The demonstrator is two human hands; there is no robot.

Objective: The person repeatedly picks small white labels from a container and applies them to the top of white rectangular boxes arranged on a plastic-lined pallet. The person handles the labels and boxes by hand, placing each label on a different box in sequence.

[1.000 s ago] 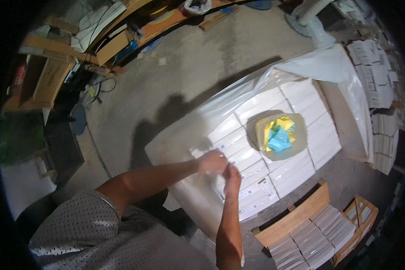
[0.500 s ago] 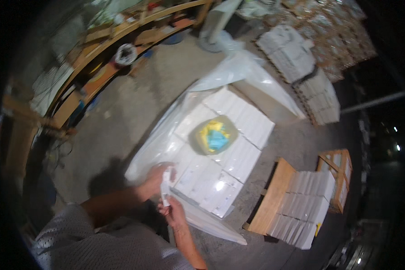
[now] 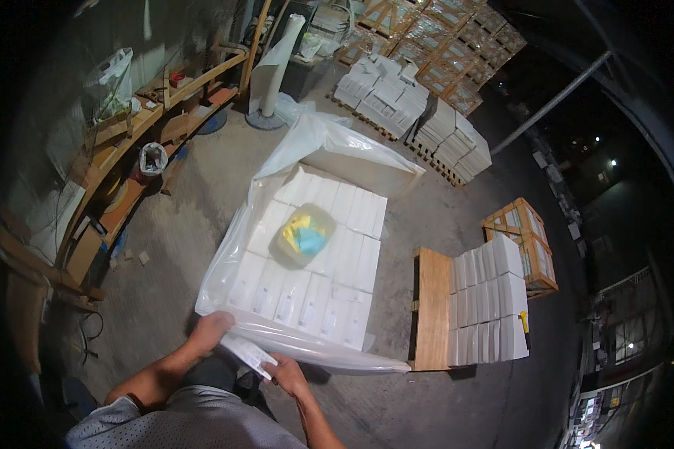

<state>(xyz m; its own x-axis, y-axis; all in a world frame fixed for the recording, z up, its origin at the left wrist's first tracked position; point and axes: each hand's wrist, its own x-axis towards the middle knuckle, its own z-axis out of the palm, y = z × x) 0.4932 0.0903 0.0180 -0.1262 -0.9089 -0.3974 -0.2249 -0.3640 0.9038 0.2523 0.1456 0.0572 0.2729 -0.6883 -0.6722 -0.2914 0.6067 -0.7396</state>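
My right hand (image 3: 284,375) is closed around the lower end of a flat white printed piece (image 3: 247,354), held close to my body. The piece's other end reaches up to my left hand (image 3: 213,331), whose fingers are closed at the near-left corner of the clear plastic sheet (image 3: 299,347). Whether the left fingers also pinch the white piece I cannot tell. The sheet stands up around a block of white packages (image 3: 326,298) laid in rows, some with small printed labels. On them rests a translucent tub (image 3: 312,258) with yellow and light-blue pieces inside.
To the right, a pallet turned on edge (image 3: 432,310) stands against stacked white packages (image 3: 488,303), with a wooden crate (image 3: 529,251) behind. A wooden shelf (image 3: 150,117) runs along the left. A film roll (image 3: 275,63) stands upright at the back, near loaded pallets (image 3: 382,96).
The view has shifted, showing more of the back. My hands have moved apart; the left has come to the sheet's near corner, and the white piece now slants between them.
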